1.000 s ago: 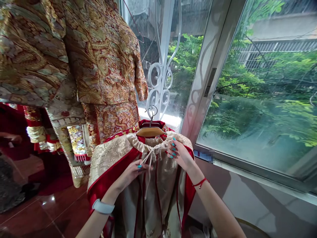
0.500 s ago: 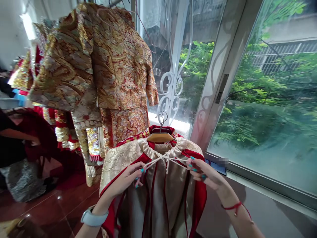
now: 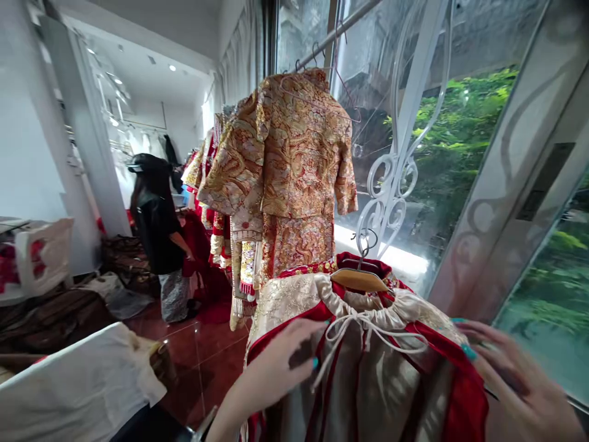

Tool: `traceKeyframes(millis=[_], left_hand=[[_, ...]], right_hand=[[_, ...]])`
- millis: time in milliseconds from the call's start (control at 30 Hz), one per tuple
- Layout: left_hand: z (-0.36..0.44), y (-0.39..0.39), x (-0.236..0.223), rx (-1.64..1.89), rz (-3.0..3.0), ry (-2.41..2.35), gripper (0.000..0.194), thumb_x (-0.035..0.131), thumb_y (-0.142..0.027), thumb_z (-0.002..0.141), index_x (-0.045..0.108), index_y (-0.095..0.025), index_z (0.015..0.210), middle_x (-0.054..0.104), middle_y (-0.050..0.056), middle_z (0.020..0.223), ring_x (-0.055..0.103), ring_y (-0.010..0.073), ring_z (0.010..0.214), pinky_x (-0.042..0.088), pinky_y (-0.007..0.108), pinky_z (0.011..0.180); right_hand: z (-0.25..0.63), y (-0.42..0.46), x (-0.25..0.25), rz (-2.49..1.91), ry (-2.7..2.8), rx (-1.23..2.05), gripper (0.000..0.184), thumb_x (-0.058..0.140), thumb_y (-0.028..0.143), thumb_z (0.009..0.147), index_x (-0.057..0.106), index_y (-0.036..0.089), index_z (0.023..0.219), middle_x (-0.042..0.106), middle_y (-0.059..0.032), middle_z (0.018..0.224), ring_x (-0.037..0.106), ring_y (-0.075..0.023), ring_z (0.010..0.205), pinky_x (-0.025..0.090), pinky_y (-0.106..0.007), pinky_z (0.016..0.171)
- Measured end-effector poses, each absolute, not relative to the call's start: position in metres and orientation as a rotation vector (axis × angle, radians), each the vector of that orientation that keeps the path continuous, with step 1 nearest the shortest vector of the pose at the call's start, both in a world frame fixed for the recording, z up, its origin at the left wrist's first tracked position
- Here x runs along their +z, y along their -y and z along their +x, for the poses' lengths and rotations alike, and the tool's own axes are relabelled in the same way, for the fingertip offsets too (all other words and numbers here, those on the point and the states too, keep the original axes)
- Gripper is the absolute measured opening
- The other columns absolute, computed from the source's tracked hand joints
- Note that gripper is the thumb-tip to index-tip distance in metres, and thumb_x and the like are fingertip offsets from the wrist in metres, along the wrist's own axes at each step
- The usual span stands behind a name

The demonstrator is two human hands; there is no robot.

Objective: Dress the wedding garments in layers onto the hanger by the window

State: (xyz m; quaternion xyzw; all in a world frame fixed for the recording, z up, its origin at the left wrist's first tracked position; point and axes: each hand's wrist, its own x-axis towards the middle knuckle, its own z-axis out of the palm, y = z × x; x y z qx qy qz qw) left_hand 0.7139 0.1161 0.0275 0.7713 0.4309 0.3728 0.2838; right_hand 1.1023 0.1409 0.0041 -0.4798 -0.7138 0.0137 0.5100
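A cream and red garment cover [image 3: 368,380] hangs on a wooden hanger [image 3: 359,280] from a white scrollwork window grille [image 3: 391,184]. Its drawstring [image 3: 368,325] is tied in a knot at the gathered neck. My left hand [image 3: 280,368] rests against the cover's left side, fingers curled, next to a hanging cord end. My right hand [image 3: 510,374] lies on the cover's right shoulder, fingers spread; it is blurred. Both have teal nails.
A gold and red embroidered jacket and skirt [image 3: 289,172] hang on a rail above, with more such garments behind. A person in black [image 3: 159,227] stands on the red tiled floor at left. White cloth [image 3: 78,387] lies at lower left. The window [image 3: 529,184] fills the right.
The view swung up and left, showing the room. My hands let go of the pulled cords, which now hang in a knot, and moved apart onto the cover's sides.
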Motion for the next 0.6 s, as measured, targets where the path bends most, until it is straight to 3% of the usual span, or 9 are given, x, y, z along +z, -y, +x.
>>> traceKeyframes(millis=[67, 133, 367, 600], left_hand=[[0.703, -0.13, 0.034, 1.327, 2.112, -1.302, 0.041, 0.055, -0.027, 0.089, 0.056, -0.03, 0.13, 0.06, 0.009, 0.128, 0.057, 0.025, 0.113, 0.046, 0.044, 0.1], [0.693, -0.156, 0.031, 1.548, 2.177, -1.542, 0.042, 0.057, -0.035, 0.091, 0.053, -0.026, 0.131, 0.06, 0.011, 0.126, 0.054, 0.0276, 0.118, 0.041, 0.05, 0.105], [0.695, -0.213, -0.011, 1.522, 2.316, -2.048, 0.043, 0.05, -0.04, 0.095, 0.053, -0.02, 0.133, 0.057, 0.013, 0.126, 0.049, 0.0303, 0.117, 0.04, 0.051, 0.102], [0.686, -0.165, -0.025, 1.62, 2.182, -1.665, 0.046, 0.045, -0.032, 0.097, 0.04, -0.029, 0.143, 0.043, 0.011, 0.148, 0.037, 0.0253, 0.139, 0.032, 0.048, 0.115]], right_hand=[[1.113, -0.164, -0.001, -1.191, 1.776, -0.156, 0.044, 0.054, 0.053, 0.086, 0.06, 0.028, 0.123, 0.066, -0.0105, 0.12, 0.063, -0.0316, 0.106, 0.051, -0.044, 0.089], [1.113, -0.188, -0.013, -1.227, 1.896, -0.241, 0.05, 0.054, 0.052, 0.087, 0.054, 0.026, 0.131, 0.065, -0.01, 0.119, 0.063, -0.0303, 0.105, 0.049, -0.043, 0.089], [1.086, -0.219, -0.058, -1.351, 1.564, -0.709, 0.04, 0.05, 0.033, 0.092, 0.057, 0.019, 0.129, 0.067, -0.0146, 0.105, 0.062, -0.0319, 0.093, 0.044, -0.041, 0.078], [1.091, -0.21, -0.054, -1.32, 1.563, -0.574, 0.053, 0.054, 0.048, 0.091, 0.055, 0.019, 0.136, 0.066, -0.0162, 0.114, 0.062, -0.0368, 0.101, 0.046, -0.046, 0.084]])
